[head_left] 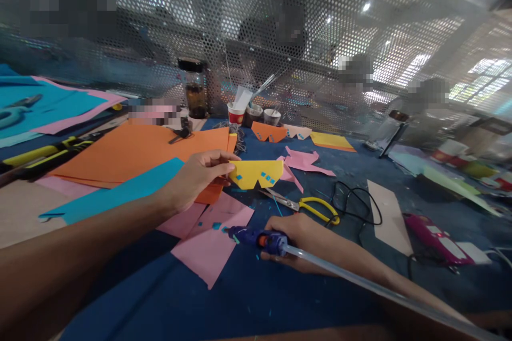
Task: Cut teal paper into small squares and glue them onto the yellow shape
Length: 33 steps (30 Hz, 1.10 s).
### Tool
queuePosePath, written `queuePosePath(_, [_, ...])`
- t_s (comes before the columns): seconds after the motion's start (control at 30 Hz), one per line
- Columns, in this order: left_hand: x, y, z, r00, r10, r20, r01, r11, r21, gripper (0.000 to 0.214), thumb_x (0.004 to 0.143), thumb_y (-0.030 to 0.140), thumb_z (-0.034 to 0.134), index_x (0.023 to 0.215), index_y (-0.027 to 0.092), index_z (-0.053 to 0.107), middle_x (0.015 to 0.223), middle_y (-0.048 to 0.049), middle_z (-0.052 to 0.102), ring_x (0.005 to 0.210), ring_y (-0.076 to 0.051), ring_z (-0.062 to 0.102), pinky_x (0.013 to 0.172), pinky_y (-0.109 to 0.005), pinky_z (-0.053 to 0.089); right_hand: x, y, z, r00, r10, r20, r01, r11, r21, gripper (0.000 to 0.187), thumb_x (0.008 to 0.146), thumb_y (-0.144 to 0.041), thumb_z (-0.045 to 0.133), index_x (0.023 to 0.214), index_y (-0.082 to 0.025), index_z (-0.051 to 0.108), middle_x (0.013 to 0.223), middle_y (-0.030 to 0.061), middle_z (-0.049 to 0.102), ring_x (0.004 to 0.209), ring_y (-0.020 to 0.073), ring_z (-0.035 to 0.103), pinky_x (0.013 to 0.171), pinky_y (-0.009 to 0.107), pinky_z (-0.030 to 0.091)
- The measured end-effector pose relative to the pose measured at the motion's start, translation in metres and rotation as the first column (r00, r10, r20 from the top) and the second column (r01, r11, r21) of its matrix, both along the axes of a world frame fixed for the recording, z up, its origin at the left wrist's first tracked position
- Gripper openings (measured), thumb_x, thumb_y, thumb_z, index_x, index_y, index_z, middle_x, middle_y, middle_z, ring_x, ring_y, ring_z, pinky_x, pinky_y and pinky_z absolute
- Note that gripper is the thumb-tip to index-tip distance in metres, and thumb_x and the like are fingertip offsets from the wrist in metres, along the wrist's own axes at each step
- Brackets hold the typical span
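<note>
Between the thumb and fingers of my left hand (204, 176) is the left end of a yellow paper cutout (256, 172), held up above the table. Small blue paper squares sit on its face, and its lower edge has a notch. My right hand (294, 234) is wrapped around a blue hot glue gun (260, 240), whose nozzle points left. A long clear glue stick (344, 272) runs out of its back. Below the nozzle lie pink paper pieces (212, 261) with blue bits on them. Yellow-handled scissors (316, 208) rest just beyond my right hand.
Orange sheets (136, 152) and a blue strip (120, 192) lie at left. Farther back stand a dark-lidded jar (194, 90) and paper cups (236, 113), before a perforated metal screen (256, 26). A black cable (356, 197) and a magenta power strip (438, 240) are at right.
</note>
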<state>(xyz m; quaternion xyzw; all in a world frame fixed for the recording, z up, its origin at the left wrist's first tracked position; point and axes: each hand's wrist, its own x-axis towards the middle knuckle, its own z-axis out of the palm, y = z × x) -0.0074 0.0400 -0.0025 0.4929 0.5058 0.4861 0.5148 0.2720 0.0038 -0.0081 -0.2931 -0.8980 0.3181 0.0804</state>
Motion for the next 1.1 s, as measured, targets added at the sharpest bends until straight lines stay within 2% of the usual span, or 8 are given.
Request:
queuePosePath(0.2, [0.001, -0.001, 0.001, 1.0, -0.001, -0.01, 0.001, 1.0, 0.003, 0.033, 0.08, 0.034, 0.079, 0.108, 0.017, 0.076, 0.094, -0.0056, 0.08, 0.074, -0.017, 0.071, 0.072, -0.031, 0.058, -0.002, 0.001, 0.0, 1.0, -0.02, -0.01, 0.02, 1.0, -0.005, 0.021, 0.091, -0.037, 0.074, 0.1, -0.021, 0.066, 0.08, -0.0017, 0.069, 0.066, 0.0127, 0.061, 0.058, 0.022, 0.037])
queuePosePath(0.43, [0.001, -0.003, 0.005, 1.0, 0.0, -0.014, 0.0, 1.0, -0.002, 0.03, 0.082, 0.032, 0.077, 0.107, 0.017, 0.076, 0.095, -0.005, 0.08, 0.076, -0.016, 0.071, 0.072, -0.029, 0.056, -0.005, -0.002, 0.023, 0.995, -0.099, -0.005, 0.097, 0.983, -0.158, 0.023, 0.094, -0.041, 0.072, 0.09, -0.021, 0.061, 0.074, -0.0041, 0.059, 0.065, 0.0119, 0.054, 0.057, 0.021, 0.037])
queuePosePath(0.53, [0.001, -0.002, 0.005, 1.0, 0.001, -0.015, -0.001, 1.0, -0.004, 0.029, 0.081, 0.032, 0.077, 0.106, 0.017, 0.076, 0.095, -0.005, 0.08, 0.075, -0.017, 0.071, 0.074, -0.031, 0.058, -0.004, -0.002, 0.028, 0.99, -0.141, -0.028, 0.133, 0.974, -0.184, 0.024, 0.093, -0.04, 0.072, 0.086, -0.021, 0.058, 0.073, -0.0046, 0.056, 0.063, 0.0114, 0.049, 0.054, 0.021, 0.035])
queuePosePath(0.7, [0.0, 0.001, 0.001, 1.0, 0.004, -0.022, -0.004, 1.0, -0.009, 0.028, 0.081, 0.032, 0.077, 0.104, 0.017, 0.077, 0.09, -0.0046, 0.08, 0.074, -0.017, 0.071, 0.075, -0.031, 0.058, -0.002, 0.0, 0.025, 0.975, -0.18, -0.13, 0.165, 0.979, -0.116, 0.024, 0.094, -0.04, 0.069, 0.086, -0.02, 0.059, 0.073, -0.0039, 0.054, 0.061, 0.0106, 0.045, 0.053, 0.022, 0.034])
queuePosePath(0.87, [-0.002, 0.003, -0.002, 0.999, 0.006, -0.032, -0.007, 1.0, -0.017, 0.029, 0.081, 0.034, 0.078, 0.106, 0.019, 0.077, 0.093, -0.0055, 0.08, 0.075, -0.016, 0.07, 0.074, -0.03, 0.057, -0.001, 0.004, 0.013, 0.931, -0.261, -0.255, 0.282, 0.958, 0.05, 0.021, 0.089, -0.037, 0.071, 0.09, -0.021, 0.059, 0.065, -0.0057, 0.054, 0.055, 0.0098, 0.043, 0.051, 0.021, 0.033])
queuePosePath(0.97, [-0.001, 0.001, 0.0, 0.999, 0.013, -0.04, -0.013, 1.0, -0.019, 0.03, 0.082, 0.036, 0.078, 0.106, 0.019, 0.076, 0.094, -0.0055, 0.08, 0.077, -0.017, 0.071, 0.075, -0.031, 0.058, 0.002, 0.007, 0.009, 0.94, -0.251, -0.231, 0.292, 0.942, 0.167, 0.016, 0.087, -0.028, 0.071, 0.097, -0.021, 0.061, 0.07, -0.0041, 0.062, 0.057, 0.0107, 0.051, 0.055, 0.021, 0.035])
queuePosePath(1.1, [-0.002, -0.002, 0.004, 0.998, 0.008, -0.059, -0.01, 0.999, -0.032, 0.029, 0.084, 0.034, 0.077, 0.108, 0.019, 0.075, 0.093, -0.0044, 0.079, 0.079, -0.017, 0.071, 0.076, -0.029, 0.057, 0.008, 0.01, 0.01, 0.959, -0.216, -0.181, 0.255, 0.939, 0.229, 0.023, 0.084, -0.016, 0.071, 0.104, -0.022, 0.062, 0.088, -0.0008, 0.071, 0.073, 0.0144, 0.064, 0.064, 0.022, 0.038])
